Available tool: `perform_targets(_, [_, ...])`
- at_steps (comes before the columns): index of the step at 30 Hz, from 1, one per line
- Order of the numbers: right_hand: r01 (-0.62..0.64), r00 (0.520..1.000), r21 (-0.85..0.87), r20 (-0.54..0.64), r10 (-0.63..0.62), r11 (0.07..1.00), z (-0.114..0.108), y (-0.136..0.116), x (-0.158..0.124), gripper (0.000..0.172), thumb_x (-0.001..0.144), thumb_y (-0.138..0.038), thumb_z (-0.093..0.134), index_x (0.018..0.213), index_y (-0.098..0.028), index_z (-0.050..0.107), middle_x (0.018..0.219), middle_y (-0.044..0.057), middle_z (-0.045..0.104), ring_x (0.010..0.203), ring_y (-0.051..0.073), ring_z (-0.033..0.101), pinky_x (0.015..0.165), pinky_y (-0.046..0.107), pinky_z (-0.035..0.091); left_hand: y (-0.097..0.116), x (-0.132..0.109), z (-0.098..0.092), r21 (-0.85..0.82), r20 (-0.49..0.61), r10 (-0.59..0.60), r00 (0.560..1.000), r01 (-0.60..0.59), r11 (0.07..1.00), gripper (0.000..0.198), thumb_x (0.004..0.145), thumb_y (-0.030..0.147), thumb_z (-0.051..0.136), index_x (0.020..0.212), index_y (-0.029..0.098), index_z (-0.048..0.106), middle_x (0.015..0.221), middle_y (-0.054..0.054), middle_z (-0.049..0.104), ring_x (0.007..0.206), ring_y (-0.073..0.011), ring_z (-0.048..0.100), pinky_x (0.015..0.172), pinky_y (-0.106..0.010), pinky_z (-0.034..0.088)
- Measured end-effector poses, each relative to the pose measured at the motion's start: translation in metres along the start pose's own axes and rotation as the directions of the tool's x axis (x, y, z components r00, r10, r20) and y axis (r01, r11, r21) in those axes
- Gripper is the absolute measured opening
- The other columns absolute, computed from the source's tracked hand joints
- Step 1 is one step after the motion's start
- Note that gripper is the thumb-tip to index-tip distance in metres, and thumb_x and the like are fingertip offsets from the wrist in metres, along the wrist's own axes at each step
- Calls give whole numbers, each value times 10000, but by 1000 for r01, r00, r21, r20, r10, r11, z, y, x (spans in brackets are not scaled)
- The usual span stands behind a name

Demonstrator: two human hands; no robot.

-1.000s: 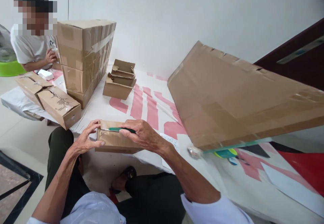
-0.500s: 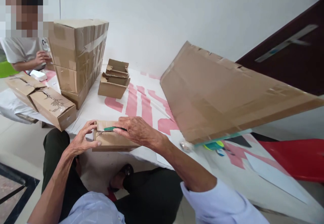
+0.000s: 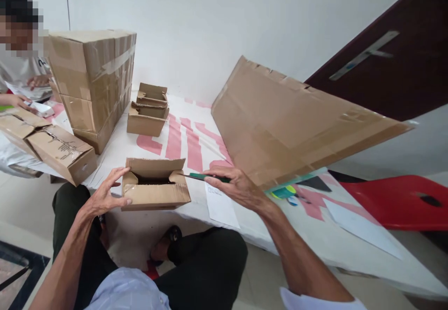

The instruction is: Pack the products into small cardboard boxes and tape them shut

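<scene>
A small cardboard box (image 3: 154,193) stands at the near edge of the low table (image 3: 196,212), its top flaps standing open. My left hand (image 3: 105,194) presses against the box's left end with fingers spread, thumb on the front face. My right hand (image 3: 236,187) is just right of the box, closed around a green-handled knife (image 3: 203,177) whose blade points left toward the box's right flap.
A large flat cardboard sheet (image 3: 290,123) leans up at the right, over tape rolls (image 3: 283,192). A tall taped carton (image 3: 93,83), a small open box (image 3: 149,114) and a long box (image 3: 49,144) sit behind and left. Another person (image 3: 19,76) works at far left. A red stool (image 3: 402,200) is right.
The knife ran along the box's top seam, then my right hand drew it away to the right. The box's flaps now stand open. My view shifted rightward.
</scene>
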State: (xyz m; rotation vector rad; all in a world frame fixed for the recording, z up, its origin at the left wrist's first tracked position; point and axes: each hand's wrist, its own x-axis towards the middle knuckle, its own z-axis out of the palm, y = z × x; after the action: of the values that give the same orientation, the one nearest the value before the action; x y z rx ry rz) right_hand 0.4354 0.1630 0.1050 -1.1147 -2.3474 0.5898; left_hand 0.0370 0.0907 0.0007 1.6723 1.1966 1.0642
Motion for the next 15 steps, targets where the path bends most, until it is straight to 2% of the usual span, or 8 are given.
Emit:
perform_targets(5, [142, 990, 171, -40, -137, 975, 36, -37, 20, 239, 1001, -363, 654, 1081, -242, 845, 1015, 66, 836, 910, 224, 766, 847, 353, 610, 6, 0, -3, 50, 15, -26, 1000, 25, 998, 881, 770, 508, 893, 1574, 354, 568, 1627, -109, 492, 1498, -375, 490, 1178, -529, 508])
perform_targets(7, [127, 980, 183, -178, -94, 975, 44, -33, 32, 239, 991, -374, 666, 1088, -232, 831, 1024, 68, 827, 924, 224, 756, 853, 355, 601, 6, 0, -4, 53, 26, -33, 999, 31, 998, 883, 775, 517, 890, 1578, 350, 562, 1635, -111, 473, 1508, -373, 480, 1187, -525, 499])
perform_targets(9, [36, 931, 195, -364, 38, 980, 51, -12, 38, 288, 987, -421, 652, 1116, -215, 807, 1048, 78, 818, 931, 228, 741, 854, 363, 595, 5, 0, -4, 54, 31, -30, 999, 29, 998, 886, 779, 543, 885, 1579, 348, 558, 1638, -114, 464, 1517, -377, 471, 1188, -524, 498])
perform_targets(11, [-89, 857, 219, -481, 187, 972, 66, 23, 36, 371, 979, -489, 618, 1128, -190, 779, 1053, 96, 808, 909, 230, 724, 840, 375, 589, 3, 1, -5, 61, 27, -27, 999, 25, 998, 893, 784, 577, 876, 1582, 346, 549, 1632, -117, 472, 1517, -382, 469, 1177, -523, 507])
perform_targets(13, [-213, 820, 227, -488, 300, 950, 89, 59, 25, 449, 937, -565, 597, 1075, -170, 760, 1008, 111, 797, 861, 239, 705, 808, 390, 583, 2, 5, -5, 71, 19, -30, 999, 28, 997, 899, 786, 616, 867, 1579, 338, 549, 1617, -123, 492, 1505, -384, 483, 1165, -521, 518])
perform_targets(15, [-302, 811, 217, -453, 370, 928, 117, 88, 11, 499, 888, -632, 592, 994, -169, 744, 947, 121, 780, 820, 252, 690, 758, 395, 576, 1, 9, -5, 73, 9, -35, 999, 34, 997, 871, 800, 667, 837, 1556, 325, 574, 1601, -128, 514, 1486, -384, 506, 1153, -517, 529])
